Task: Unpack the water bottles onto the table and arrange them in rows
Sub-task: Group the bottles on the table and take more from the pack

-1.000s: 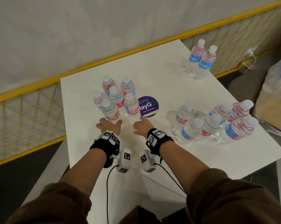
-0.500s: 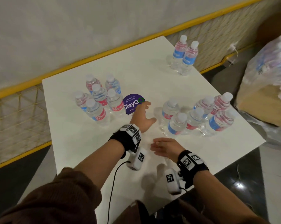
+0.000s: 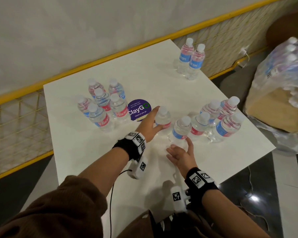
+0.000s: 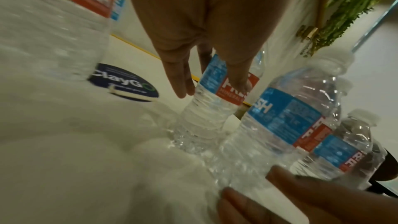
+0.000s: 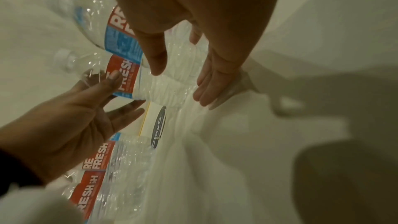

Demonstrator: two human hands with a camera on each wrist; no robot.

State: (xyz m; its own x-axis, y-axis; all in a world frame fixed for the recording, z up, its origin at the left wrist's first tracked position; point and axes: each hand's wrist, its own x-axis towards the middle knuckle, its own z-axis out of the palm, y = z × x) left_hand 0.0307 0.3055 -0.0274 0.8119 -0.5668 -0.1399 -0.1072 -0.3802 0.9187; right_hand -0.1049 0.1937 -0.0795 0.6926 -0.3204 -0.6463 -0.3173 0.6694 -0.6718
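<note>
Clear water bottles with red and blue labels stand upright on the white table. My left hand reaches round one bottle beside the purple sticker; its thumb touches the label and its fingers are straight and spread, as the left wrist view and right wrist view show. My right hand straddles the base of the nearest bottle, thumb and straight fingers either side. Several bottles stand in a tight group at the left, several at the right, two at the far corner.
A round purple sticker lies flat mid-table. A plastic-wrapped pack of bottles sits on a brown box off the table's right edge. A yellow rail and wire mesh run behind the table. Bare tabletop lies near my forearms.
Both hands have moved right, from the left bottle group to the right group. The left hand has reached a bottle by the sticker; the right hand has come up to the nearest bottle.
</note>
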